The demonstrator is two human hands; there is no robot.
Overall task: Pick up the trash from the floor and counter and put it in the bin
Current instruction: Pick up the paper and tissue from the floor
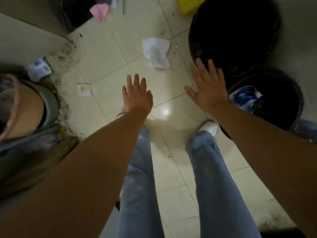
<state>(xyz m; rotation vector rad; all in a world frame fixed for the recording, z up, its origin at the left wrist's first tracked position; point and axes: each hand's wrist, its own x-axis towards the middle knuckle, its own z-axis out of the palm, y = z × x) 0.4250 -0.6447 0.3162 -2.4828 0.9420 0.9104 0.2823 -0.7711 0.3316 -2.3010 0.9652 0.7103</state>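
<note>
White trash: a crumpled white tissue or cloth lies flat on the pale tiled floor, ahead of both hands and near the big black tub; creased, roughly square, one edge folded under.
Small scrap: a little white-and-tan paper piece on the floor to the left of the left hand, close to the dirty base of the wall.
Wrapper by wall: a white and blue printed packet lying against the grimy edge at the left.
Pink item: a pink crumpled piece at the top, blurred; what it is cannot be told.
Bin: a dark round bin at the right holds blue and white packaging.
Black tub: a larger black round container beyond the bin.
Left hand: held above the floor, palm down, grip apart, fingers spread, holding nothing.
Right hand: grip apart, fingers spread, empty, over the tub's near edge.
Legs: blue jeans and a white shoe on the tiles.
</note>
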